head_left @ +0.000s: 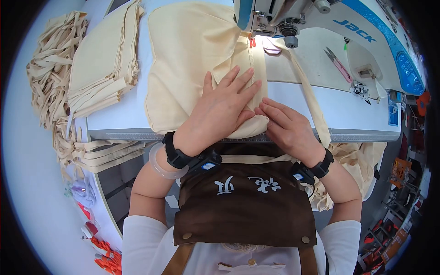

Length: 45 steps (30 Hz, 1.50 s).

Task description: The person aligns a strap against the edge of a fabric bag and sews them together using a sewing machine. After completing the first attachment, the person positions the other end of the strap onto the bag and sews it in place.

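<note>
A cream cloth bag (183, 59) lies on the sewing table, its folded top edge running under the needle area of the sewing machine (353, 27). My left hand (224, 101) rests flat on the cloth with its fingers spread. My right hand (288, 126) is at the near end of the folded edge, its fingers together and closed on the fabric there; the thumb is mostly hidden. A long cream strap (305, 82) runs from beside the needle area down past my right wrist. Red parts (252, 42) show at the presser foot under a bright light.
To the left are a stack of cream cloth panels (105, 59) and a heap of cream straps (57, 64). Pink-handled scissors (340, 66) lie on the right of the machine bed. More cream cloth (362, 160) is piled below the table edge at right.
</note>
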Available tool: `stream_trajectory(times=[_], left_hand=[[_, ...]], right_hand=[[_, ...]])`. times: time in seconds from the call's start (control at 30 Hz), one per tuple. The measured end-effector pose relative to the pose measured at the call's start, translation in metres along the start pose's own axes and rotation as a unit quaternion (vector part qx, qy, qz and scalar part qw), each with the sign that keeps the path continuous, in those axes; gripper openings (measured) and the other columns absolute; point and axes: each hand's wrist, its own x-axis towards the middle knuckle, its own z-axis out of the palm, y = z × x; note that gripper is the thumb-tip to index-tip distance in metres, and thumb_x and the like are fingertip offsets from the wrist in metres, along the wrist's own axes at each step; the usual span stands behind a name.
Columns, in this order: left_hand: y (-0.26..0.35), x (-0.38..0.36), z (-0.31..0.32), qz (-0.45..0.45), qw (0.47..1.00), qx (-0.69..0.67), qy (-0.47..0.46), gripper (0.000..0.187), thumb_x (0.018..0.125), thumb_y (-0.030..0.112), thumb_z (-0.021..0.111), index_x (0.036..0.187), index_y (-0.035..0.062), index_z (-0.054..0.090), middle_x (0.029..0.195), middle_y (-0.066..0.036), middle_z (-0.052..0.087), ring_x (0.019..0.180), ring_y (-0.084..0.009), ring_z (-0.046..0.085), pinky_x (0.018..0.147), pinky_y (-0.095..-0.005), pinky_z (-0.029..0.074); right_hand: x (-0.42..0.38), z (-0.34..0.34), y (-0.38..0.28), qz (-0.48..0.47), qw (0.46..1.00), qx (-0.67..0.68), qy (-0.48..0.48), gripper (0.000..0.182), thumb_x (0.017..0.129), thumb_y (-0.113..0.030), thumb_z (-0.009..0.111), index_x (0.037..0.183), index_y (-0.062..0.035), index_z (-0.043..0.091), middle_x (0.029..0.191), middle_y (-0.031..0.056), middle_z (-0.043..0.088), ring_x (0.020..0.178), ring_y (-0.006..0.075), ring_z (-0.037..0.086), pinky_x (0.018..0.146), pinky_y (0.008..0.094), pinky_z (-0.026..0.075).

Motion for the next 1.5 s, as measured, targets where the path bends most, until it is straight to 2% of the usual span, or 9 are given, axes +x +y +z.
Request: stream_trajectory(times=[0.4,0.6,0.7,0.9,0.97,1.0,1.1,1.3,1.5], left_hand=[[-0.025,0.027,-0.006,0.018,0.999,-0.023,0.012,0.056,0.088,0.023,0.075,0.139,0.0139,0.055,0.149,-0.01,0.05,0.145,-0.0342,0.04,0.108,-0.0657,0.037],[-0.05,0.051,-0.009,0.044,0.998,-0.051,0.013,0.044,0.087,0.021,0.074,0.126,0.0083,0.056,0.132,-0.012,0.056,0.124,-0.0387,0.055,0.1,-0.052,0.046],[-0.061,0.06,-0.003,0.065,0.994,-0.056,0.069,0.044,0.088,0.02,0.074,0.125,0.0062,0.054,0.129,-0.014,0.058,0.114,-0.0393,0.058,0.097,-0.0447,0.048],[-0.065,0.066,-0.014,-0.046,0.988,-0.145,0.028,0.032,0.089,0.019,0.072,0.112,0.0009,0.06,0.125,-0.017,0.062,0.108,-0.0365,0.061,0.097,-0.0415,0.048],[-0.077,0.062,-0.016,0.037,0.992,-0.089,0.076,0.028,0.088,0.017,0.071,0.109,0.0001,0.061,0.119,-0.016,0.064,0.105,-0.0343,0.063,0.101,-0.0422,0.047],[-0.079,0.06,-0.02,0.077,0.99,-0.06,0.1,0.027,0.088,0.016,0.07,0.107,-0.0003,0.061,0.116,-0.015,0.066,0.103,-0.0332,0.064,0.103,-0.0425,0.046],[-0.073,0.051,-0.037,0.061,0.994,0.027,0.084,0.024,0.085,0.01,0.07,0.105,0.0005,0.062,0.103,-0.012,0.069,0.102,-0.0305,0.066,0.112,-0.0461,0.041],[-0.037,0.004,-0.062,0.122,0.962,0.054,0.237,0.02,0.076,0.0,0.068,0.091,0.0075,0.058,0.084,-0.006,0.063,0.094,-0.025,0.065,0.116,-0.0521,0.038],[0.017,-0.037,-0.059,0.147,0.98,0.061,0.118,0.015,0.073,0.002,0.064,0.083,0.0083,0.055,0.078,-0.006,0.057,0.087,-0.0231,0.065,0.116,-0.0508,0.04]], right_hand=[[0.023,-0.001,0.02,0.014,1.0,0.002,0.015,0.022,0.078,-0.004,0.071,0.099,0.0006,0.067,0.12,0.0102,0.063,0.114,0.0273,0.064,0.09,0.0384,0.055],[0.04,0.004,0.038,0.015,0.999,-0.005,0.044,0.021,0.077,-0.004,0.072,0.097,0.0007,0.067,0.119,0.0098,0.063,0.109,0.0273,0.063,0.086,0.038,0.055],[0.048,0.005,0.045,0.016,0.998,-0.008,0.052,0.021,0.078,-0.005,0.072,0.097,0.0009,0.067,0.118,0.0095,0.064,0.109,0.0277,0.062,0.087,0.038,0.054],[0.051,0.007,0.049,0.026,0.997,0.004,0.069,0.02,0.082,-0.005,0.071,0.101,0.0002,0.067,0.119,0.0103,0.063,0.109,0.0298,0.062,0.091,0.0399,0.053],[0.05,0.007,0.047,0.035,0.996,0.012,0.075,0.021,0.083,-0.005,0.07,0.103,0.0001,0.067,0.119,0.0113,0.063,0.109,0.0307,0.061,0.092,0.0407,0.052],[0.05,0.008,0.047,0.042,0.996,0.017,0.074,0.021,0.084,-0.005,0.069,0.104,0.0001,0.067,0.119,0.0118,0.063,0.11,0.0314,0.061,0.093,0.0412,0.052],[0.047,0.008,0.047,0.066,0.995,0.043,0.067,0.027,0.085,-0.005,0.068,0.112,-0.0002,0.066,0.122,0.0135,0.062,0.113,0.0334,0.06,0.096,0.0423,0.051],[0.043,-0.009,0.029,0.144,0.973,0.155,0.089,0.056,0.083,-0.003,0.07,0.137,-0.0063,0.055,0.139,0.0173,0.053,0.124,0.0377,0.056,0.102,0.0431,0.049],[0.032,-0.014,0.009,0.039,0.991,0.066,0.107,0.076,0.075,0.004,0.075,0.145,-0.012,0.05,0.145,0.0172,0.049,0.13,0.0393,0.052,0.103,0.045,0.048]])
